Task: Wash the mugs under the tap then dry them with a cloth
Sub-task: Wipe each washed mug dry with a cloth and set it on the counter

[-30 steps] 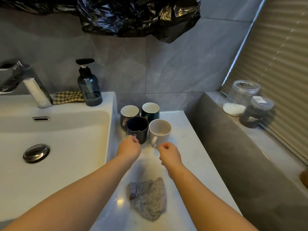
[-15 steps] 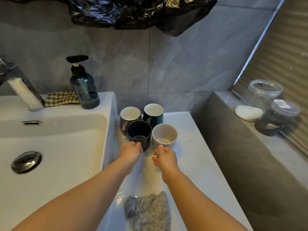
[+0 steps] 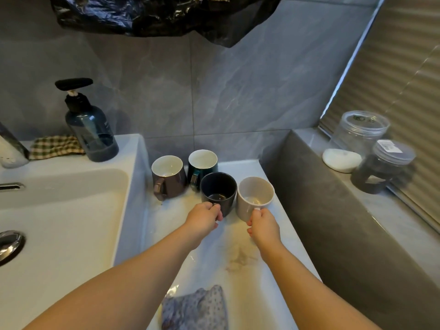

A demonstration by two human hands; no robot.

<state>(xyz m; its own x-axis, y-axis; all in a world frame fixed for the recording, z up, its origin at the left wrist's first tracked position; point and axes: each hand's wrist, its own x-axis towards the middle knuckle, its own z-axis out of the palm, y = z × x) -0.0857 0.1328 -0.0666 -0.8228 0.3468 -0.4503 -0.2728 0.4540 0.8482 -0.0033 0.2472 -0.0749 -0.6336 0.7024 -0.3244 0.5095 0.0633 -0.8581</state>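
Note:
Several mugs stand on the white counter (image 3: 281, 253) right of the sink (image 3: 62, 210). My left hand (image 3: 202, 219) grips the handle of the dark navy mug (image 3: 217, 190). My right hand (image 3: 263, 226) grips the handle of the beige mug (image 3: 253, 198), which is tilted toward me. Behind them stand a brown mug (image 3: 169, 177) and a teal mug (image 3: 202, 166), both untouched. A grey patterned cloth (image 3: 197, 308) lies crumpled on the counter near me. Only the base of the tap (image 3: 10, 148) shows at the far left edge.
A blue soap dispenser (image 3: 91, 129) and a checked cloth (image 3: 56, 146) sit on the sink's back rim. The sink drain plug (image 3: 8, 244) is at the left. On the grey ledge (image 3: 333, 210) to the right stand two clear jars (image 3: 362, 132) and a white soap (image 3: 341, 159). A black plastic bag (image 3: 166, 13) hangs overhead.
Both hands reached forward and closed on the mug handles. The navy and beige mugs have come away from the back pair, toward the right; the beige one now tilts.

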